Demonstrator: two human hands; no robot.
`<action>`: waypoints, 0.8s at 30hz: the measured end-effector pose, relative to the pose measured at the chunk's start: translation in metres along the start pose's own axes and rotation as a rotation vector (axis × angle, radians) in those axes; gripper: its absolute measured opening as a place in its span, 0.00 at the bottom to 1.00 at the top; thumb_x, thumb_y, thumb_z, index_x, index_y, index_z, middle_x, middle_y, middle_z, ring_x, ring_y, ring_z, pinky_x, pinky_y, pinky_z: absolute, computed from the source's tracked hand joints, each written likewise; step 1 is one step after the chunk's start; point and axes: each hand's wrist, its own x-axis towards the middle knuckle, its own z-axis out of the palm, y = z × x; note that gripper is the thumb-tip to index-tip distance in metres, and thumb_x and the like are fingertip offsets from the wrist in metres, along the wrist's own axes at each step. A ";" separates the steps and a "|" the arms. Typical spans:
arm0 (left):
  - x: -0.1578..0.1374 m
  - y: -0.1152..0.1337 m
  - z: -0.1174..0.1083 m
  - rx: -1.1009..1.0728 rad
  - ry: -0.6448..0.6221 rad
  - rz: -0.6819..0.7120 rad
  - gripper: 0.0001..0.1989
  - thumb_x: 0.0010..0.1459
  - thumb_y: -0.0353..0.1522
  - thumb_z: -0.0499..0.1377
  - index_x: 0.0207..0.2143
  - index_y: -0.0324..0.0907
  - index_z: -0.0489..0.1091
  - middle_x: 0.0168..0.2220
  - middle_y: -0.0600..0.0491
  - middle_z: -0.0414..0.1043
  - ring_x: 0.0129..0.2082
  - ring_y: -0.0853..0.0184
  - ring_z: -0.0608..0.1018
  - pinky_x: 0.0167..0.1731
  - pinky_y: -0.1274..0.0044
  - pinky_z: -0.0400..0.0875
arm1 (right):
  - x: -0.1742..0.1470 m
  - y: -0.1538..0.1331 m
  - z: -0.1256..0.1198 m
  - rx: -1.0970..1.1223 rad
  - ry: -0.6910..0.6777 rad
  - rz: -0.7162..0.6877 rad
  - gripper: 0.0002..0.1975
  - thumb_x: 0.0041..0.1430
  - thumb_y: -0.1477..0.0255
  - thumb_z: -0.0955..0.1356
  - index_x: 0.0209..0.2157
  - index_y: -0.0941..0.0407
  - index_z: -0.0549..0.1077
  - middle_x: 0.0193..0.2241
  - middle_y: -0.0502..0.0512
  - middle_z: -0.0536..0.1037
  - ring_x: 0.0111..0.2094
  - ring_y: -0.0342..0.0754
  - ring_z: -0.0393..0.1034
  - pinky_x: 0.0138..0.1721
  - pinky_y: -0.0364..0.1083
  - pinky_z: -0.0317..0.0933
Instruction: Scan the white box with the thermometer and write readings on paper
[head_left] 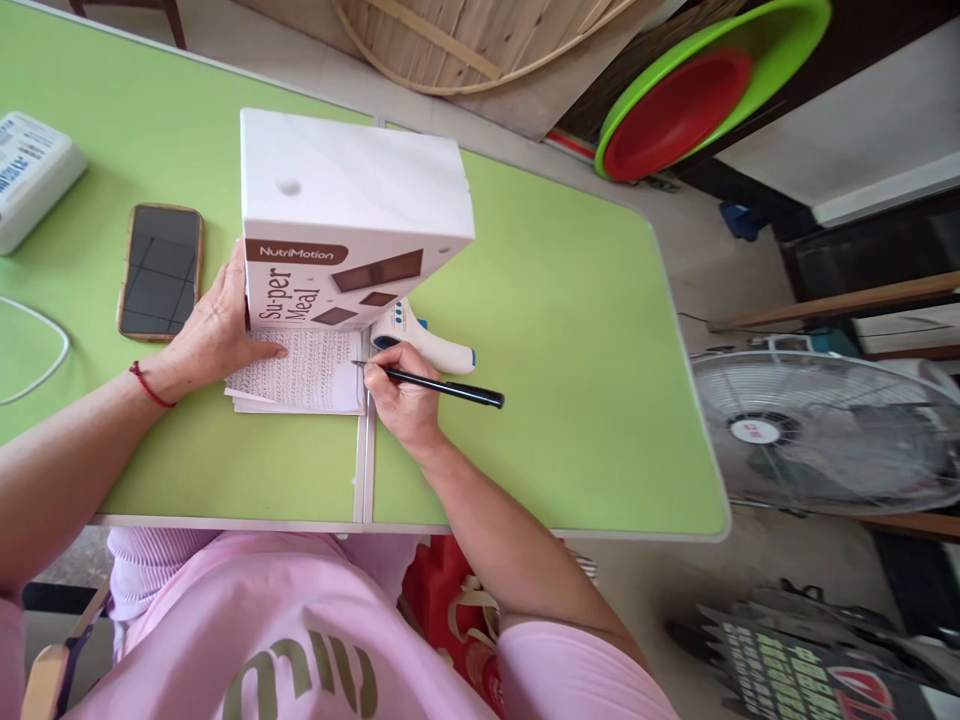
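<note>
My right hand (pixel 405 395) is closed around a black pen (pixel 457 390), its tip at the right part of a small stack of paper (pixel 319 375) covered in rows of handwriting. My left hand (pixel 217 315) rests with its thumb stretched over the paper's left side. Its other fingers lie extended along the left side of a white box (pixel 352 180) printed "NutriMotion Super Meal", with the fingertips partly hidden. The box stands upright at the paper's far edge. Just beyond my right hand lies a white and blue handheld device (pixel 431 340), partly hidden by the box and hand.
A phone (pixel 161 270) lies on the green table (pixel 570 380), left of my left hand. Further left are a white pack (pixel 34 175) and a white cable (pixel 56 335). A fan (pixel 757 430) stands past the right edge; green (pixel 787 50) and red (pixel 679 115) basins lean behind.
</note>
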 end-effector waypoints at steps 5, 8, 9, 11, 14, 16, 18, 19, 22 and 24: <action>0.000 0.001 -0.001 0.007 -0.004 -0.005 0.52 0.50 0.47 0.79 0.73 0.48 0.64 0.73 0.41 0.65 0.78 0.33 0.60 0.79 0.46 0.58 | 0.000 0.000 0.001 -0.001 -0.046 0.018 0.07 0.62 0.69 0.69 0.30 0.49 0.67 0.21 0.44 0.72 0.22 0.44 0.65 0.26 0.45 0.67; 0.000 0.000 0.000 0.005 0.002 -0.008 0.54 0.49 0.47 0.79 0.73 0.48 0.63 0.73 0.41 0.65 0.78 0.33 0.60 0.78 0.46 0.58 | 0.000 0.000 0.001 -0.009 -0.045 0.021 0.07 0.62 0.69 0.68 0.29 0.49 0.67 0.21 0.44 0.72 0.22 0.44 0.65 0.25 0.44 0.67; 0.000 0.000 0.000 0.004 0.004 -0.007 0.54 0.49 0.47 0.80 0.74 0.48 0.62 0.73 0.41 0.65 0.78 0.33 0.60 0.78 0.45 0.58 | 0.000 0.000 0.001 -0.011 -0.047 0.020 0.07 0.62 0.69 0.68 0.29 0.49 0.67 0.21 0.44 0.72 0.22 0.44 0.65 0.25 0.44 0.66; -0.001 -0.001 0.000 0.010 0.005 -0.004 0.55 0.49 0.46 0.80 0.74 0.47 0.62 0.73 0.41 0.65 0.78 0.33 0.61 0.78 0.46 0.58 | 0.000 -0.001 0.001 -0.015 -0.050 0.018 0.07 0.61 0.68 0.68 0.29 0.49 0.67 0.21 0.44 0.73 0.22 0.44 0.66 0.25 0.44 0.66; -0.001 -0.001 -0.001 0.027 0.002 0.000 0.53 0.49 0.43 0.79 0.74 0.47 0.62 0.74 0.41 0.65 0.78 0.34 0.62 0.78 0.47 0.59 | 0.001 -0.001 0.000 -0.012 -0.053 0.018 0.07 0.61 0.68 0.68 0.28 0.49 0.67 0.20 0.44 0.73 0.21 0.44 0.66 0.25 0.44 0.66; -0.001 -0.001 -0.001 0.034 -0.004 0.002 0.52 0.49 0.42 0.79 0.73 0.46 0.62 0.74 0.40 0.64 0.77 0.34 0.63 0.78 0.47 0.59 | 0.001 -0.001 0.000 0.002 -0.043 0.007 0.07 0.60 0.69 0.68 0.28 0.49 0.67 0.20 0.44 0.73 0.21 0.44 0.66 0.25 0.44 0.65; 0.000 -0.001 -0.001 0.031 -0.006 0.005 0.52 0.49 0.42 0.79 0.73 0.46 0.63 0.74 0.40 0.64 0.77 0.34 0.63 0.78 0.46 0.59 | 0.000 -0.001 0.000 0.006 -0.014 -0.013 0.07 0.60 0.70 0.68 0.28 0.49 0.68 0.20 0.44 0.73 0.21 0.44 0.66 0.25 0.44 0.65; 0.000 -0.001 -0.001 0.025 -0.005 0.006 0.52 0.49 0.42 0.79 0.73 0.47 0.63 0.74 0.40 0.64 0.77 0.34 0.62 0.78 0.46 0.59 | 0.000 -0.001 0.000 0.006 0.004 -0.024 0.07 0.60 0.70 0.68 0.28 0.49 0.68 0.21 0.44 0.73 0.21 0.44 0.66 0.25 0.44 0.65; 0.000 0.000 -0.001 0.003 0.005 0.008 0.51 0.50 0.46 0.79 0.72 0.49 0.63 0.74 0.42 0.65 0.78 0.34 0.62 0.78 0.46 0.59 | 0.000 -0.001 0.001 0.019 0.028 -0.052 0.07 0.61 0.72 0.68 0.29 0.49 0.69 0.21 0.44 0.73 0.21 0.43 0.66 0.25 0.44 0.66; 0.000 0.000 0.000 -0.003 0.010 0.006 0.52 0.50 0.48 0.79 0.72 0.48 0.63 0.73 0.42 0.65 0.78 0.34 0.62 0.78 0.46 0.59 | 0.000 -0.001 0.002 0.041 0.020 -0.064 0.07 0.61 0.73 0.68 0.29 0.50 0.70 0.21 0.43 0.73 0.21 0.43 0.66 0.25 0.43 0.65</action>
